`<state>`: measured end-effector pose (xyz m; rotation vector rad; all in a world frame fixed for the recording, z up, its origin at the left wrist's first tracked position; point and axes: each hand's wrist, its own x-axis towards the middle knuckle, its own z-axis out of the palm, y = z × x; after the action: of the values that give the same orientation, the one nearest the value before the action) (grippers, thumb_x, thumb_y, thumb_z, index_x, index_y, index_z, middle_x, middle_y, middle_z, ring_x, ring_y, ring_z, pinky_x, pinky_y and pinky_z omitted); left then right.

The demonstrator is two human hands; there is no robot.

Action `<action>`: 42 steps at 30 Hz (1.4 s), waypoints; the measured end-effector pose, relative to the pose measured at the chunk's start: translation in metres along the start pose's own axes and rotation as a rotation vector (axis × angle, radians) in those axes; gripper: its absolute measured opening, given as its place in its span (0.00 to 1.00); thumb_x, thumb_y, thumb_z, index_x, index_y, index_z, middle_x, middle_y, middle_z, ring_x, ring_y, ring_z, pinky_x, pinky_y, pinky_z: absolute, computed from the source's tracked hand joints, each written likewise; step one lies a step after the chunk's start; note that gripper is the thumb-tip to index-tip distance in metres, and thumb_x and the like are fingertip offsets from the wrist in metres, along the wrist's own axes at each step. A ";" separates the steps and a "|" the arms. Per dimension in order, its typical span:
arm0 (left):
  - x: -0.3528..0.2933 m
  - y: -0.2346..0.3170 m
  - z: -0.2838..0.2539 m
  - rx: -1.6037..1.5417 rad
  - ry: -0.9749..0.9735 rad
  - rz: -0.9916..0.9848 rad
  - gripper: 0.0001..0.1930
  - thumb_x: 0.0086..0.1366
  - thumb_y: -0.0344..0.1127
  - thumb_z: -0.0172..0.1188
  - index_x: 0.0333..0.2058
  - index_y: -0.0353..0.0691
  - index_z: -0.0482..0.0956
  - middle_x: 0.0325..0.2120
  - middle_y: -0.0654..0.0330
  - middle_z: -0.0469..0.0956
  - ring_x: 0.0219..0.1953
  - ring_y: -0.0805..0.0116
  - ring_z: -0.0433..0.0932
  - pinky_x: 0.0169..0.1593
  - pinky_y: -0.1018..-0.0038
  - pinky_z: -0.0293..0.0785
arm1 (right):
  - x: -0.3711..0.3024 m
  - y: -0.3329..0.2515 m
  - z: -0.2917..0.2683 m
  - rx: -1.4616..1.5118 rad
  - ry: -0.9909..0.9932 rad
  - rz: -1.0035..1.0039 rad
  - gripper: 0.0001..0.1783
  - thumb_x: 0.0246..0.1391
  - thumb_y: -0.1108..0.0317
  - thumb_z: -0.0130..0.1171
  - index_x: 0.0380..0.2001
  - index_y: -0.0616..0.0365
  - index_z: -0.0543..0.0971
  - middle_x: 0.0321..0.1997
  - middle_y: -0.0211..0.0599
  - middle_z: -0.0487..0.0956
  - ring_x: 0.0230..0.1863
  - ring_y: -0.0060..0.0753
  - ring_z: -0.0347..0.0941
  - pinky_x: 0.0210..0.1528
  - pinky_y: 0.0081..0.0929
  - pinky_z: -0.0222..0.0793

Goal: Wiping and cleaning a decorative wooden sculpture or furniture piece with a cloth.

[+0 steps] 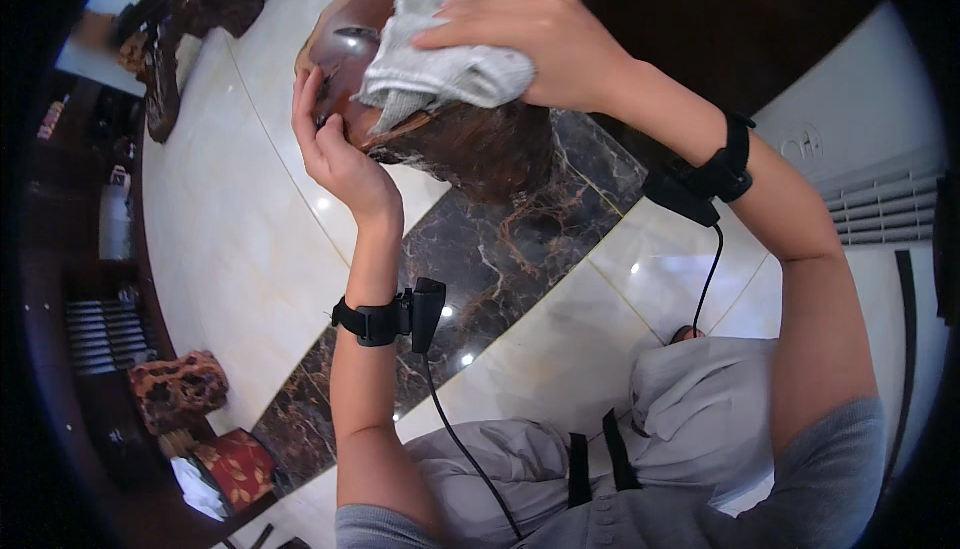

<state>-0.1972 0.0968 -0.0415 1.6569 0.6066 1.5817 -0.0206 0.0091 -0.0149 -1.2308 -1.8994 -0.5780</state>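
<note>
A root-carved wooden stump [490,149] stands in front of me, with a polished reddish-brown top and a rough dark side. My right hand [545,34] presses a folded grey-white cloth [450,74] onto that top, with the thumb and fingers over the fabric. The cloth covers much of the surface and drapes over the near edge. At the left rim of the stump, my left hand [345,159] cups the edge with bent fingers, the thumb on the near side. Part of the stump's far end is cut off by the upper edge of the picture.
Below the stump runs a dark marbled floor band [490,249] between glossy pale tiles [240,199]. Carved dark wood furniture [205,4] stands far left. A rough wooden block [180,389] and a red patterned box [235,469] lie lower left. Black cables [455,429] hang from both wrist straps.
</note>
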 end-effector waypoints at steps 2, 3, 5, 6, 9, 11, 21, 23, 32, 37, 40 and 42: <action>-0.002 -0.002 0.003 0.000 0.044 -0.009 0.20 0.57 0.29 0.33 0.47 0.30 0.66 0.50 0.54 0.66 0.50 0.66 0.65 0.54 0.71 0.59 | -0.002 0.006 0.004 0.049 0.029 -0.030 0.23 0.29 0.73 0.62 0.36 0.43 0.78 0.39 0.29 0.77 0.44 0.33 0.71 0.48 0.31 0.63; -0.003 -0.006 0.003 0.020 0.037 0.046 0.20 0.57 0.29 0.33 0.45 0.30 0.67 0.50 0.53 0.66 0.50 0.65 0.65 0.54 0.71 0.59 | -0.003 0.007 0.003 0.076 0.095 -0.051 0.23 0.29 0.71 0.63 0.36 0.43 0.78 0.37 0.29 0.77 0.43 0.33 0.72 0.48 0.31 0.63; -0.001 -0.010 0.002 0.073 0.019 0.126 0.16 0.57 0.29 0.33 0.40 0.31 0.67 0.48 0.50 0.66 0.50 0.63 0.65 0.55 0.69 0.58 | -0.003 0.010 0.003 0.084 0.176 -0.104 0.20 0.29 0.66 0.64 0.34 0.47 0.79 0.34 0.33 0.77 0.38 0.36 0.73 0.44 0.31 0.64; -0.001 -0.013 0.001 0.077 0.029 0.115 0.16 0.57 0.29 0.33 0.40 0.31 0.67 0.48 0.50 0.66 0.50 0.63 0.65 0.55 0.69 0.58 | -0.003 0.013 0.005 0.094 0.164 -0.106 0.20 0.29 0.66 0.64 0.34 0.47 0.79 0.34 0.33 0.77 0.38 0.36 0.73 0.44 0.31 0.64; -0.001 -0.016 -0.006 0.050 -0.008 0.149 0.14 0.60 0.35 0.36 0.37 0.32 0.66 0.48 0.47 0.65 0.52 0.58 0.63 0.56 0.66 0.56 | 0.000 0.022 0.006 0.109 0.136 -0.165 0.18 0.31 0.63 0.63 0.31 0.54 0.79 0.32 0.43 0.76 0.34 0.43 0.72 0.37 0.31 0.66; -0.003 -0.018 -0.014 0.048 0.015 0.158 0.14 0.60 0.37 0.37 0.34 0.34 0.68 0.46 0.48 0.66 0.53 0.55 0.62 0.57 0.63 0.54 | 0.004 0.014 0.001 0.142 0.035 -0.143 0.14 0.36 0.64 0.60 0.31 0.53 0.79 0.32 0.41 0.76 0.36 0.42 0.73 0.38 0.35 0.67; -0.021 -0.001 -0.021 0.204 -0.109 0.001 0.19 0.63 0.41 0.36 0.38 0.40 0.76 0.50 0.43 0.60 0.55 0.46 0.57 0.58 0.58 0.51 | -0.016 0.000 -0.005 0.282 -0.066 0.154 0.07 0.41 0.69 0.55 0.28 0.53 0.78 0.32 0.35 0.77 0.42 0.38 0.74 0.45 0.38 0.66; -0.016 0.005 -0.029 0.226 -0.152 -0.062 0.18 0.63 0.40 0.37 0.40 0.40 0.75 0.51 0.42 0.58 0.56 0.45 0.56 0.59 0.59 0.51 | -0.005 -0.005 -0.007 0.291 -0.129 0.187 0.08 0.39 0.69 0.56 0.28 0.53 0.78 0.32 0.36 0.77 0.42 0.38 0.73 0.47 0.38 0.65; 0.065 0.118 -0.055 1.080 -1.003 -0.214 0.19 0.54 0.35 0.47 0.46 0.46 0.72 0.52 0.49 0.61 0.57 0.53 0.57 0.60 0.51 0.48 | 0.065 -0.040 -0.059 0.201 -0.653 0.670 0.20 0.31 0.81 0.53 0.34 0.57 0.76 0.40 0.44 0.76 0.43 0.47 0.71 0.49 0.38 0.64; 0.052 0.229 -0.131 0.533 -1.149 -0.537 0.15 0.57 0.39 0.42 0.38 0.45 0.75 0.33 0.49 0.76 0.38 0.50 0.75 0.47 0.54 0.66 | 0.077 -0.104 -0.225 0.153 -1.294 0.988 0.22 0.35 0.68 0.52 0.40 0.52 0.76 0.37 0.48 0.76 0.41 0.49 0.72 0.46 0.40 0.66; 0.102 0.341 -0.187 0.801 -1.496 -0.665 0.17 0.58 0.39 0.41 0.39 0.38 0.74 0.37 0.48 0.75 0.41 0.51 0.74 0.48 0.59 0.66 | 0.135 -0.149 -0.340 0.129 -1.359 1.081 0.21 0.36 0.67 0.53 0.40 0.49 0.77 0.38 0.45 0.76 0.43 0.46 0.71 0.48 0.37 0.65; 0.057 0.305 -0.238 0.872 -1.807 -0.583 0.19 0.58 0.39 0.41 0.44 0.37 0.72 0.40 0.49 0.74 0.45 0.54 0.72 0.50 0.59 0.65 | 0.194 -0.168 -0.396 0.137 -1.353 1.108 0.21 0.37 0.67 0.53 0.41 0.48 0.76 0.39 0.45 0.76 0.44 0.45 0.71 0.48 0.36 0.65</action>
<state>-0.4720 0.0036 0.2207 2.3212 0.5816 -0.9386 -0.0710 -0.2415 0.3815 -2.5521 -1.5902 1.2270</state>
